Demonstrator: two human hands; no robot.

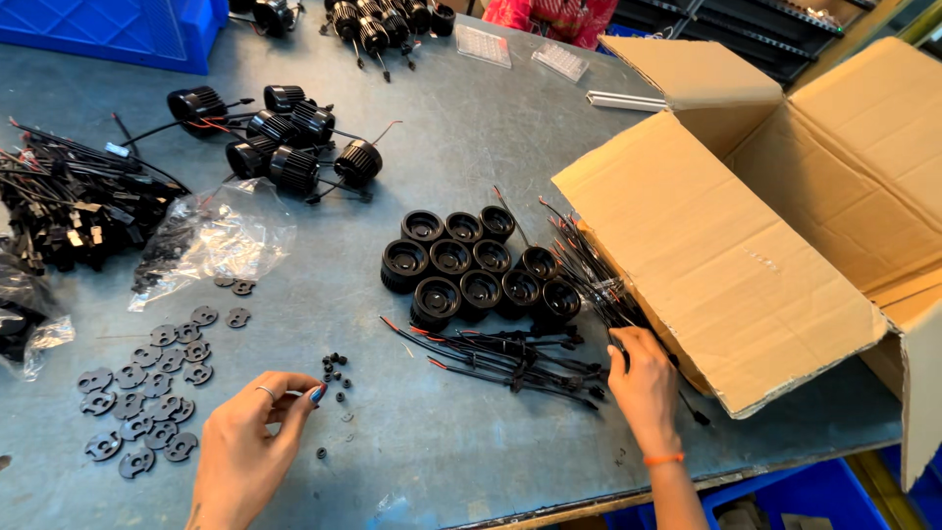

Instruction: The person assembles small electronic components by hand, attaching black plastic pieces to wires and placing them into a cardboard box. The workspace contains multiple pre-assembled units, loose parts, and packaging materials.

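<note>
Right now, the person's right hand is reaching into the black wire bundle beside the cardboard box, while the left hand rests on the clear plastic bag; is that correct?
Not quite. In the head view the left hand is not on the clear plastic bag; it is at the small black grommets. The right hand does reach the wire bundle beside the cardboard box.

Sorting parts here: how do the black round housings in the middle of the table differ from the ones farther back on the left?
The middle housings stand upright, open ends up, packed in neat rows; the back-left housings lie tipped on their sides in a loose heap. The back-left ones show finned sides with trailing wires; the middle ones show hollow tops. Both are black and round, on the grey table.
</note>
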